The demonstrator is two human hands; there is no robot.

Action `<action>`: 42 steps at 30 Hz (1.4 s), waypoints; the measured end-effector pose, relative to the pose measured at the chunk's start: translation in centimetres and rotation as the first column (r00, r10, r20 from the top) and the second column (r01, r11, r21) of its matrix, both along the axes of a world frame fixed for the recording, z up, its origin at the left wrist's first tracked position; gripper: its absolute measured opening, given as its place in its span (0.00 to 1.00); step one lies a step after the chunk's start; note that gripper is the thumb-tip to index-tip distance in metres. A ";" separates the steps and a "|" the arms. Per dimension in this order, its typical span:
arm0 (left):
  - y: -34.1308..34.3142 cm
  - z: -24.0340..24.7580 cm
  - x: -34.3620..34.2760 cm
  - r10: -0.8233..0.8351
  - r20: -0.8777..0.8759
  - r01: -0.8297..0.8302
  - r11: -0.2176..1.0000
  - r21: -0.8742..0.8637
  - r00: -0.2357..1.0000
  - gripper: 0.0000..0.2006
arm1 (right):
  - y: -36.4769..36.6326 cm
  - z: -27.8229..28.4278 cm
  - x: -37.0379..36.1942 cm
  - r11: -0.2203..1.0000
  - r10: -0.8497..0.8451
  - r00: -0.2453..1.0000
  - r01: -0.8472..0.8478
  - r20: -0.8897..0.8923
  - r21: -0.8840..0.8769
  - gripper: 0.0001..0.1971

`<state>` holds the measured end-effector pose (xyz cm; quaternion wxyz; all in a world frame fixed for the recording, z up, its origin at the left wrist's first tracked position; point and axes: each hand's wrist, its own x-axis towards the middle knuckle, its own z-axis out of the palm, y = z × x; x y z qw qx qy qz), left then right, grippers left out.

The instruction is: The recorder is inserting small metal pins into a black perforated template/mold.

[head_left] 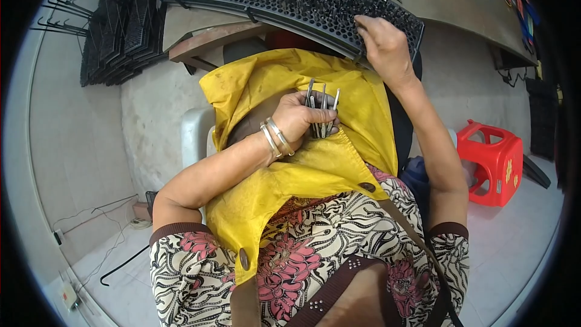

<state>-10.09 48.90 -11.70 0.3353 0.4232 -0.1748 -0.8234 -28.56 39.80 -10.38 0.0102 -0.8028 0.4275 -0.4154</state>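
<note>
My left hand point(296, 118) is closed around several slim silver metal pieces point(324, 100), narrow and rod-like, their ends sticking out above and below the thumb. It is held over the yellow apron point(357, 115) on my lap. Up and to the right, my right hand point(385, 45) is at the right part of a long black perforated rack point(315, 36). Its fingers are pinched together just over the holes, and anything between them is too small or hidden to make out. Dark upright pieces crowd most of the rack.
The rack lies along the front of a brown table point(448, 0) with loose metal bits at its back. More black racks point(130, 30) are stacked at the far left, beside metal hooks point(66, 9). A red plastic stool point(491, 163) stands on the right.
</note>
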 end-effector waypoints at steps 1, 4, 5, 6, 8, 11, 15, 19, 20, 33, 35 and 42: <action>0.0 0.0 0.0 0.004 -0.008 -0.003 1.000 0.017 1.000 0.09 | -0.3 0.2 -0.1 0.999 0.023 0.996 -0.027 0.089 0.046 0.07; 0.0 0.3 -0.2 0.031 -0.010 -0.030 0.999 0.013 0.999 0.08 | -1.2 0.8 -0.3 0.988 -0.048 0.999 0.047 0.007 0.145 0.06; 0.0 0.4 -0.2 0.032 -0.010 -0.032 0.999 0.015 0.999 0.08 | -1.2 1.1 -0.3 0.988 -0.047 0.999 0.045 0.007 0.147 0.06; 0.0 0.5 -0.2 0.037 0.002 -0.037 0.999 0.024 0.999 0.08 | -1.3 1.5 -0.4 0.984 -0.062 0.997 0.071 -0.055 0.162 0.06; 0.0 0.5 -0.2 0.041 0.013 -0.042 0.999 0.034 0.999 0.07 | -1.3 1.7 -0.6 0.979 -0.077 0.990 0.097 -0.117 0.177 0.06; -0.1 0.4 -0.1 0.032 0.002 -0.032 0.999 0.023 0.999 0.07 | -1.3 1.7 -0.7 0.962 -0.077 0.996 0.088 -0.053 0.259 0.06; -0.1 0.5 0.0 0.026 0.004 -0.026 0.999 0.027 1.000 0.07 | -1.1 1.7 -0.5 0.975 -0.033 0.998 0.043 -0.048 0.220 0.05; -0.1 0.6 0.0 0.027 0.006 -0.027 0.999 0.025 1.000 0.07 | -1.0 1.9 -0.6 0.976 -0.055 0.991 0.078 -0.119 0.201 0.05; -0.1 0.6 0.1 0.027 0.008 -0.027 0.999 0.025 1.000 0.07 | -1.0 1.9 -0.6 0.976 -0.055 0.992 0.078 -0.117 0.202 0.05; -0.2 0.6 0.1 0.062 -0.013 -0.062 0.998 0.022 0.998 0.07 | 0.3 0.0 -0.7 0.985 -0.079 0.996 0.073 0.030 0.157 0.07; -0.2 0.5 0.2 0.076 -0.033 -0.076 0.997 0.027 0.997 0.07 | 0.7 0.1 -0.6 0.986 -0.077 0.988 0.056 0.132 0.155 0.08; -0.2 0.5 0.1 0.071 -0.034 -0.070 0.997 0.029 0.997 0.08 | 0.1 0.1 -1.5 0.957 -0.169 0.984 0.151 0.055 0.246 0.06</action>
